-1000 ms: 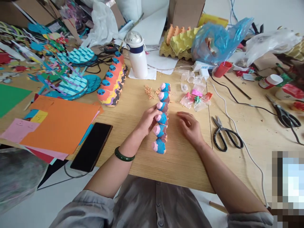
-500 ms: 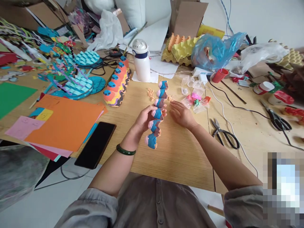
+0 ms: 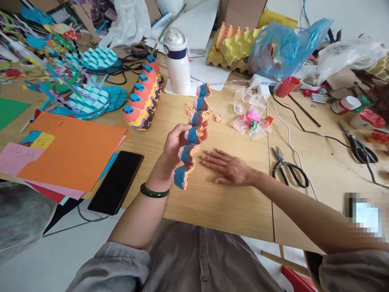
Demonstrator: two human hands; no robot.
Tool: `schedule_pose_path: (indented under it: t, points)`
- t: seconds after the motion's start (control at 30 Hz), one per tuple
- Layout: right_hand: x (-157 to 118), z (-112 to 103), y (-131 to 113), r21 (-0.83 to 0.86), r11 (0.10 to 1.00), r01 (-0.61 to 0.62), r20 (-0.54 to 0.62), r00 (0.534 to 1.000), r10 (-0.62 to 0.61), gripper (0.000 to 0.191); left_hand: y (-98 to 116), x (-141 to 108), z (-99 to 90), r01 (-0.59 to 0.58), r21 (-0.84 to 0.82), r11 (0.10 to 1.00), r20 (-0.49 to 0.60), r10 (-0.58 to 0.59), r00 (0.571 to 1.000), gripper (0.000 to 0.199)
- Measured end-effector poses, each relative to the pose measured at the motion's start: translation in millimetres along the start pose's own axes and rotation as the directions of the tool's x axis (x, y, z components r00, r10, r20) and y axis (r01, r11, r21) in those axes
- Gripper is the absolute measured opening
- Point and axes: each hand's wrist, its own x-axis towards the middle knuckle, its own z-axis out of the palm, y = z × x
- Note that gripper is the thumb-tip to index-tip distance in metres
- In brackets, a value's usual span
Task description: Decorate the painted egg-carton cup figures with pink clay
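A bumpy egg-carton strip, covered in blue, pink and brown clay, is held up by my left hand, its fingers wrapped round the middle. My right hand lies palm down on the wooden table, fingers stretched out, right of the strip and not touching it. Orange crumbs lie beyond the strip. Small plastic bags with pink, green and red clay sit to the right. Scissors with black handles rest beyond my right forearm.
At the left are a phone, orange paper and an orange caterpillar-like carton strip. A white bottle stands at the back, near egg cartons and a blue plastic bag. Cables cross the right side.
My right hand has come nearer along the table and turned flatter, pointing left. My left hand has lifted and tilted the strip slightly leftward. The head view has shifted.
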Motion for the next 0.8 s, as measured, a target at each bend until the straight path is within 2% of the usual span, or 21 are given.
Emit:
schedule_pose_path:
  t: [0.17,0.27,0.37,0.47,0.57,0.63,0.7,0.8]
  points:
    - [24,-24,71,-0.096,0.990,-0.103,-0.042,0.994,0.099,0.069,5,-1,1.5,0.024,-0.028,0.999,0.013,-0.024,1.000,0.051]
    - [33,-35,96,-0.089,0.980,-0.176,-0.096,0.981,0.168,0.068,9,-2,3.1,-0.003,-0.030,1.000,0.017,0.004,1.000,0.050]
    - [35,-40,99,-0.028,0.976,-0.216,-0.220,0.954,0.204,0.063,11,-3,4.4,-0.004,-0.026,1.000,0.022,0.004,1.000,0.049]
    - [37,-35,83,0.006,0.984,-0.179,-0.302,0.938,0.172,0.062,13,-3,5.5,0.024,-0.010,1.000,0.024,-0.023,0.999,0.049]
    - [48,-21,65,-0.027,0.998,-0.048,-0.201,0.979,0.042,0.066,14,-4,7.2,0.059,-0.011,0.998,0.023,-0.059,0.998,0.049]
    - [60,-12,62,-0.074,0.997,0.004,-0.130,0.991,-0.014,0.069,13,-4,8.7,0.079,-0.016,0.997,0.022,-0.079,0.997,0.049]
    - [71,-8,71,-0.108,0.994,-0.016,-0.107,0.994,0.004,0.066,11,-3,9.8,0.092,-0.014,0.996,0.019,-0.092,0.996,0.049]
    - [84,-12,94,-0.132,0.986,-0.104,-0.143,0.986,0.085,0.055,6,-1,10.3,0.093,-0.022,0.995,0.031,-0.092,0.995,0.048]
